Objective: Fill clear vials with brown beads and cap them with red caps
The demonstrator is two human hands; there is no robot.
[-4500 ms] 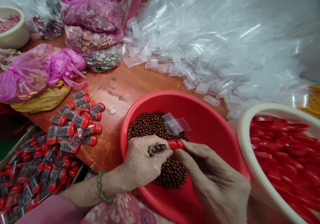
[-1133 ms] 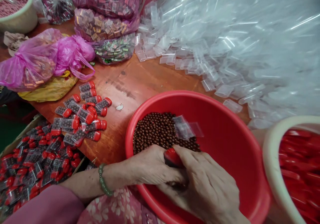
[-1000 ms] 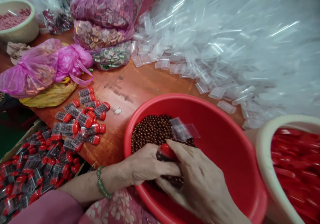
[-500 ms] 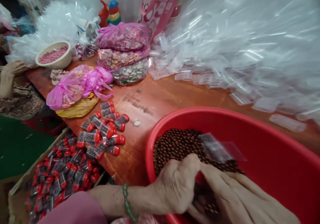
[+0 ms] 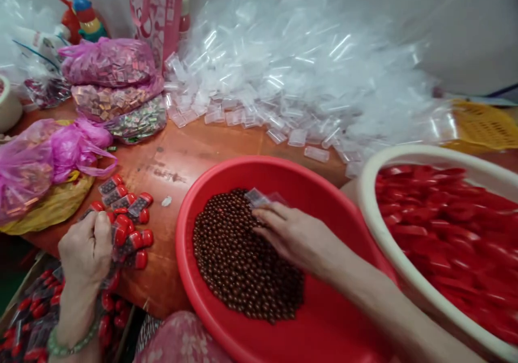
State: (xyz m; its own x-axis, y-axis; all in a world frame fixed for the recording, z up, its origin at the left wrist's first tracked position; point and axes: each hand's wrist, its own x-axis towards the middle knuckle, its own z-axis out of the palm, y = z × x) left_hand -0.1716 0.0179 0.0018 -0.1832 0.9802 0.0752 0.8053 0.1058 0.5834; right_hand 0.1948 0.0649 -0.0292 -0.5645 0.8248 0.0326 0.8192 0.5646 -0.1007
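My left hand (image 5: 86,247) is curled closed over a pile of small clear boxes with red caps (image 5: 140,205) on the table edge. What its fingers enclose is hidden. My right hand (image 5: 293,233) reaches into a red basin (image 5: 332,198), fingers stretched out and slightly apart. Its fingertips are at a clear empty plastic case (image 5: 256,197) lying on shiny brown beads (image 5: 243,266). Whether they touch the case is hard to tell; the thumb is hidden.
A cream basin (image 5: 370,190) of red caps (image 5: 437,233) stands at the right. Clear cases (image 5: 263,82) are heaped behind. Pink bags (image 5: 113,66) of small pieces lie at the left. Below the table edge, a box holds filled red-capped boxes (image 5: 36,309).
My hands have parted: the left moved left from the basin to the red-capped pile, the right to the clear case. The view swung right, bringing the cream basin into sight.
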